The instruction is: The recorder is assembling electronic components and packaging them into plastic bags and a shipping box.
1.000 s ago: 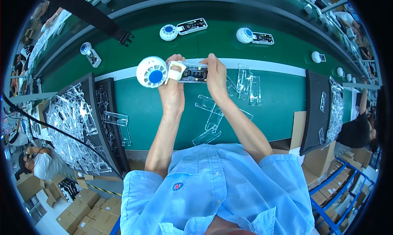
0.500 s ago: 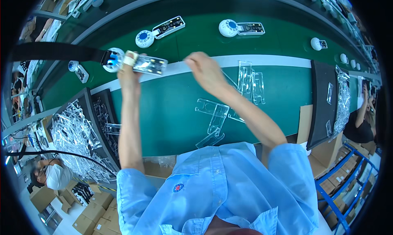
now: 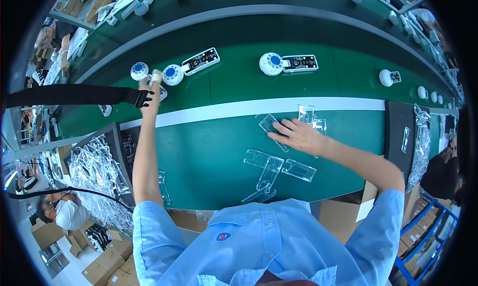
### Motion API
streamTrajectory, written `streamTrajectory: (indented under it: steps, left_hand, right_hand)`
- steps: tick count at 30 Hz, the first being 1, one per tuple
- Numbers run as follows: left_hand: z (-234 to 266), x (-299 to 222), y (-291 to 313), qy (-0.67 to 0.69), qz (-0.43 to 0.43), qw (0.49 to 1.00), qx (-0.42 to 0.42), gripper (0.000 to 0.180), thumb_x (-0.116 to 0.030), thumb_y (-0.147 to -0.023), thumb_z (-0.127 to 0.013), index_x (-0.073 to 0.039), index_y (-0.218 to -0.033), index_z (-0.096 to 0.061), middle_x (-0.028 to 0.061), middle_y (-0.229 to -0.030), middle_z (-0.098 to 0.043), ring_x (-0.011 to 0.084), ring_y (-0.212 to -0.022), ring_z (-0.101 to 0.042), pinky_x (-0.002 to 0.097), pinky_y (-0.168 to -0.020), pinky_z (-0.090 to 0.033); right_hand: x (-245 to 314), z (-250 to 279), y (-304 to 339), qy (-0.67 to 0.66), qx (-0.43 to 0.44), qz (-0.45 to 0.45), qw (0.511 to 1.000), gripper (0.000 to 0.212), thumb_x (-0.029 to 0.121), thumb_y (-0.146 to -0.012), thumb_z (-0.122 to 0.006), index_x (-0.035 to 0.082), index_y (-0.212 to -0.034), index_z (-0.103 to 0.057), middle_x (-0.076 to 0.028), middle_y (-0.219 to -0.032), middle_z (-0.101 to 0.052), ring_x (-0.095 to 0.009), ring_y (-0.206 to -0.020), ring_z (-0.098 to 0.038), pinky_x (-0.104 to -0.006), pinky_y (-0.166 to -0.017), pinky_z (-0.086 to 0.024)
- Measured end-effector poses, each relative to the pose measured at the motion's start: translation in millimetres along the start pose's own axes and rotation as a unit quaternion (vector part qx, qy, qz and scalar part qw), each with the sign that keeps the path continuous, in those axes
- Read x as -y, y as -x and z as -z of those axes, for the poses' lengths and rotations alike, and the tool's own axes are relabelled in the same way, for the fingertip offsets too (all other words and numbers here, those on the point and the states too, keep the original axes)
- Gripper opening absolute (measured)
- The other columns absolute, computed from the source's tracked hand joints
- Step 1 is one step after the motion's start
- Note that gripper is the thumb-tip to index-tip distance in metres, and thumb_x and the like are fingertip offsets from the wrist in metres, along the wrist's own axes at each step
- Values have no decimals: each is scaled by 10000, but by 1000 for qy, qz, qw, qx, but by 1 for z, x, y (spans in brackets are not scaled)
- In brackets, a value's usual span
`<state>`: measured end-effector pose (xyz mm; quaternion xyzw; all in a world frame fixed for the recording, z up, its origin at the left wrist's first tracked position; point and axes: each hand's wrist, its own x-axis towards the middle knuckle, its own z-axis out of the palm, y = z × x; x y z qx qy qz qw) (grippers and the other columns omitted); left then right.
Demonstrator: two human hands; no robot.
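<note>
My left hand (image 3: 151, 90) is at the far left of the bench, over the green belt. Its fingers close round a white device with a round, blue-centred head (image 3: 140, 71); the hand and a dark strap hide part of its body. A pale cover sits on one fingertip. My right hand (image 3: 303, 137) reaches over the bench with fingers spread, their tips at a clear plastic cover (image 3: 269, 125). Whether they touch it I cannot tell. Just beyond that hand lie more clear covers (image 3: 306, 112). Several others (image 3: 271, 170) lie nearer me, some overlapping.
Two white devices (image 3: 173, 75) (image 3: 272, 64) lie on the belt, circuit boards exposed. A white strip (image 3: 224, 109) edges the bench. Clear covers heap in a bin (image 3: 97, 171) at left; a dark tray (image 3: 398, 136) stands at right. A black strap (image 3: 74, 94) crosses the left side.
My left hand has carried the device away from me onto the belt. My right hand has moved right and nearer, its fingers spreading over a clear cover. The view has tilted, shifting everything lower.
</note>
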<state>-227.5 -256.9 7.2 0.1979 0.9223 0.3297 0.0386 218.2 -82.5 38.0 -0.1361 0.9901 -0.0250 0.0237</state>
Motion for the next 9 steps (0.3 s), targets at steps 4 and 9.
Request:
streamTrajectory:
  steps: [4, 9]
  left_hand:
    - [-5, -41, 19, 212, 176, 940, 204, 638, -440, -838, -559, 68, -1185, -390, 186, -898, -567, 280, -638, -654, 358, -484, -565]
    - [-30, -5, -13, 475, 274, 825, 134, 704, -372, -758, -702, -77, -1303, -370, 197, -1211, -439, 363, -783, -644, 425, -602, -589]
  right_hand:
    - [-13, 3, -21, 60, -36, 103, 992, 405, 117, -776, -557, 62, -1176, -529, -93, -1290, -473, -238, -1221, -420, -363, -986, -369]
    - [-10, -2, -26, 36, -46, 113, 992, 406, 161, -749, -590, 61, -1142, -573, -87, -1228, -538, -235, -1205, -450, -390, -1059, -318]
